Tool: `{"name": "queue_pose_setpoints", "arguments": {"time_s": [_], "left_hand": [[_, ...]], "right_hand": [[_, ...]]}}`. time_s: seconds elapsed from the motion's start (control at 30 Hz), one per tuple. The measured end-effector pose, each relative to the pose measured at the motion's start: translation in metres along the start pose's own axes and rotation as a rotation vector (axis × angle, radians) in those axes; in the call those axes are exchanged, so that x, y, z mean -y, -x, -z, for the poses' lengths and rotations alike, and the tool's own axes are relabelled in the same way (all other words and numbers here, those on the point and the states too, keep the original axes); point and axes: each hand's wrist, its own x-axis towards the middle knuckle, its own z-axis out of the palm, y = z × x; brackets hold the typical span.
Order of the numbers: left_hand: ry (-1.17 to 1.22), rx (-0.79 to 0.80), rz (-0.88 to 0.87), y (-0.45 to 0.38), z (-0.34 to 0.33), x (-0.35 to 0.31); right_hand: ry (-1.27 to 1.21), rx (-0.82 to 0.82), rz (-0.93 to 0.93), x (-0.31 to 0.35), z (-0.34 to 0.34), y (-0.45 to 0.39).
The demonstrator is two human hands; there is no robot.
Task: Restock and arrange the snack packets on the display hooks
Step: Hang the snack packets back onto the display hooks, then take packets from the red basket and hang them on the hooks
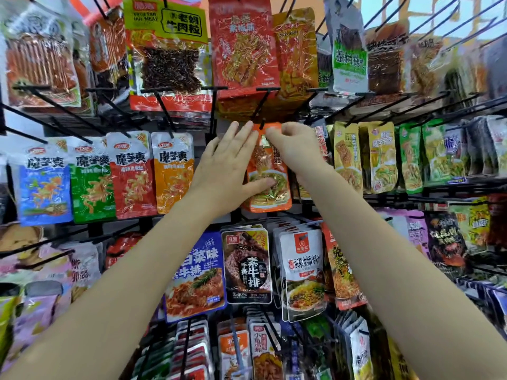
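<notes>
An orange snack packet (270, 185) hangs at the middle of the rack, its top at a black display hook (261, 111). My left hand (227, 165) lies along the packet's left side with straight fingers up its edge and the thumb pressing across its lower front. My right hand (296, 149) pinches the packet's top right corner, just beside the hook's tip. The packet's left edge and upper right are hidden by my hands.
Rows of hung packets fill the rack: four konjac packets (109, 174) to the left, yellow and green packets (381, 157) to the right, red and yellow bags (244, 48) above, a black packet (248, 267) and white packet (303, 272) below. Bare black hooks jut out at the left.
</notes>
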Motion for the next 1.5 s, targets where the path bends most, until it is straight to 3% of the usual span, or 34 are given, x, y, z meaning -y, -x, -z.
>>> {"name": "queue_pose_setpoints", "arguments": {"time_s": [0.13,0.2,0.27,0.33,0.4,0.57,0.67,0.77,0.9,1.0,1.1,1.3,1.43,1.5], "left_hand": [[-0.05,0.083,-0.001,0.002,-0.005,0.009],[-0.073,0.094,-0.029,0.003,-0.004,0.014],[-0.11,0.102,-0.054,0.001,-0.002,0.017],[-0.123,0.118,-0.062,-0.003,-0.002,0.016],[-0.144,0.156,-0.046,-0.007,-0.005,0.013],[-0.178,0.247,0.026,-0.013,-0.015,0.01],[-0.116,0.211,0.016,-0.009,-0.009,0.008],[0.062,0.008,-0.038,0.01,-0.004,-0.003],[0.344,-0.337,-0.187,0.05,-0.013,-0.059],[0.548,-0.386,-0.286,0.079,-0.04,-0.126],[0.725,-0.215,-0.36,0.112,-0.087,-0.202],[0.849,0.488,-0.485,0.221,-0.22,-0.342],[0.841,0.976,-0.525,0.32,-0.272,-0.397],[0.814,1.092,-0.521,0.36,-0.283,-0.408]], "right_hand": [[0.502,-0.251,0.537,-0.005,0.01,0.011],[0.771,-0.29,0.743,-0.014,0.024,0.015],[1.021,-0.165,0.7,-0.026,0.037,0.017],[1.144,0.051,0.526,-0.035,0.046,0.018],[1.149,0.147,0.467,-0.04,0.048,0.017],[1.256,0.178,0.465,-0.044,0.041,0.01],[1.127,0.201,0.487,-0.045,0.046,0.014],[0.826,0.138,0.502,-0.043,0.067,0.034],[0.635,-0.056,0.504,-0.058,0.112,0.099],[0.63,-0.117,0.382,-0.093,0.158,0.167],[0.713,-0.123,0.136,-0.151,0.21,0.242],[0.922,-0.055,-0.575,-0.275,0.298,0.428],[0.859,-0.039,-0.99,-0.319,0.318,0.543],[0.837,0.013,-1.134,-0.332,0.318,0.579]]}}
